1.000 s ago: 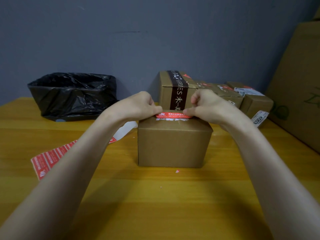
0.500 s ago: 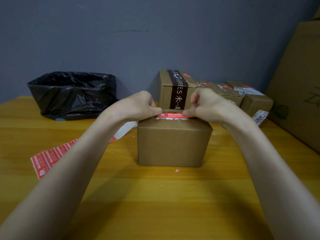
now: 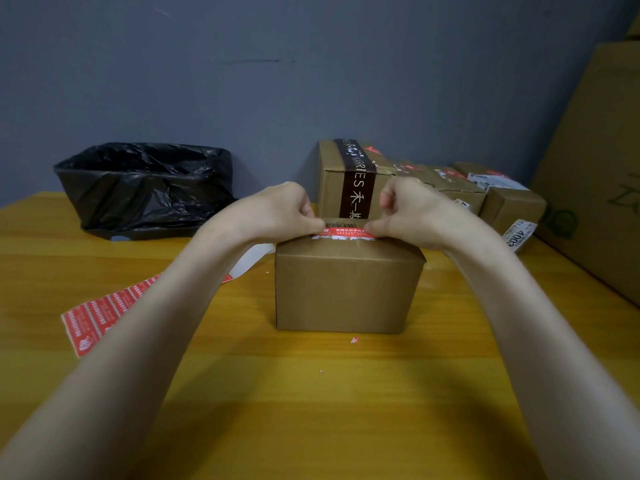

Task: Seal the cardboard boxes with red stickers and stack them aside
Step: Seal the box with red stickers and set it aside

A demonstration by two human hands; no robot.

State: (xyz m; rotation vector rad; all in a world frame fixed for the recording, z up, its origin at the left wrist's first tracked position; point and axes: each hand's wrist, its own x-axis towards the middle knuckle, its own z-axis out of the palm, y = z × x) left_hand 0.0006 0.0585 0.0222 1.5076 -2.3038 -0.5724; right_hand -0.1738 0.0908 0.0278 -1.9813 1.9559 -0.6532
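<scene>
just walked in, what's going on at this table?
A person is sealing the cardboard box in the middle of the wooden table. The left hand and the right hand each pinch one end of a red sticker stretched across the box top. A sheet of stickers lies to the left. Other boxes sit behind by the wall.

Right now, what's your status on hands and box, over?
Pinching: left hand and right hand, one end each of the red sticker. Sticker at top front edge of the cardboard box. Close behind, taped box; sticker sheet off left.
</scene>
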